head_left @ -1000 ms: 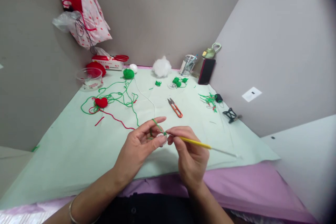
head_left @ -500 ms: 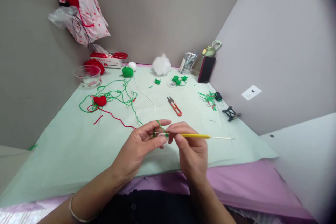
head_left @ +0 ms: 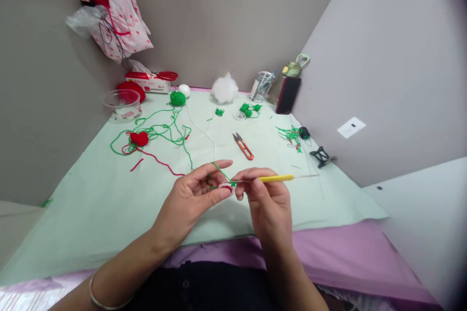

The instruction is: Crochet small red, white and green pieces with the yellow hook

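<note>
My left hand (head_left: pixel 195 197) pinches a small crocheted piece (head_left: pixel 228 187) in red, white and green between thumb and fingers. A strand of green yarn (head_left: pixel 221 171) runs over its raised index finger down to the piece. In my right hand (head_left: pixel 268 199) is a crochet hook (head_left: pixel 277 178) with a yellow handle, held level like a pencil. Its thin metal tip reaches the top edge of the piece; the exact stitch is too small to make out. Red, green and white strands trail from my left hand across the table to the yarn behind it.
Orange thread snips (head_left: pixel 243 146) lie beyond my hands. Farther left are a red yarn bundle (head_left: pixel 139 138), a green yarn ball (head_left: pixel 177 98) and a clear tub (head_left: pixel 122 107). White stuffing (head_left: pixel 224 88) sits at the back, a phone (head_left: pixel 288 95) and black clip (head_left: pixel 321 157) at right.
The hook's handle has risen slightly and tilted, its rear end now higher. My left hand has shifted a little left and turned, showing more red on the crocheted piece.
</note>
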Demonstrator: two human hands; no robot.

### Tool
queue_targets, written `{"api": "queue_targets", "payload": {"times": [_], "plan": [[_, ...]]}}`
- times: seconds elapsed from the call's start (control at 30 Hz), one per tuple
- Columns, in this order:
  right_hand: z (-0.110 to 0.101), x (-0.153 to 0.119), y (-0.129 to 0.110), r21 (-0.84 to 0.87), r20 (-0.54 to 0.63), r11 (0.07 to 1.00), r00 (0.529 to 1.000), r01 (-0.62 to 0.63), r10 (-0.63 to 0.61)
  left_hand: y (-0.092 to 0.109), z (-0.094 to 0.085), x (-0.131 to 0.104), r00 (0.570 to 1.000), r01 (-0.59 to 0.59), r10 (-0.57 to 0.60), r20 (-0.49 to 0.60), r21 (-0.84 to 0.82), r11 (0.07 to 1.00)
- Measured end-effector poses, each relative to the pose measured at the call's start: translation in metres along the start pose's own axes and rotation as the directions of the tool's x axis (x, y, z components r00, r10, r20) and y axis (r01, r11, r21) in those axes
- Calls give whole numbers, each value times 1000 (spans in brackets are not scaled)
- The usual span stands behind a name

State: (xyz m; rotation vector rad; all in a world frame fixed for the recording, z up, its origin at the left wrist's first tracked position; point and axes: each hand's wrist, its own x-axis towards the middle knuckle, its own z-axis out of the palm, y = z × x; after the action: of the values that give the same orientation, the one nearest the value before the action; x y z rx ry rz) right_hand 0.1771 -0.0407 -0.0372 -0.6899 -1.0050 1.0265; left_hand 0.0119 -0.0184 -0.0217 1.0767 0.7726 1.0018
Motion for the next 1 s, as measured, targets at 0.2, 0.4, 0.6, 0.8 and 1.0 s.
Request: {"api": "queue_targets", "payload": {"times": [0.2,0.4,0.6,0.8,1.0], "plan": [[0,2,-2,-25,-17,999,1000,22,-22,0,-1,-1,999,-30,29,26,27,999],[0,2,-5,57,25,998,999,-26,25,-2,-3,-4,999,-4,3,42,24,1000],[-5,-6,-8,-101,77,989,992,108,-101,0,-3,-5,999,-21,19,50,31,999],[-6,-13,-14,-390,192,860,943,328,-273,1,-1,-6,997,-67,66,28,42,997],[-4,-16,-13,-546,341,631,834,552,-434,2,1,-8,997,-77,78,-16,61,995]]}}
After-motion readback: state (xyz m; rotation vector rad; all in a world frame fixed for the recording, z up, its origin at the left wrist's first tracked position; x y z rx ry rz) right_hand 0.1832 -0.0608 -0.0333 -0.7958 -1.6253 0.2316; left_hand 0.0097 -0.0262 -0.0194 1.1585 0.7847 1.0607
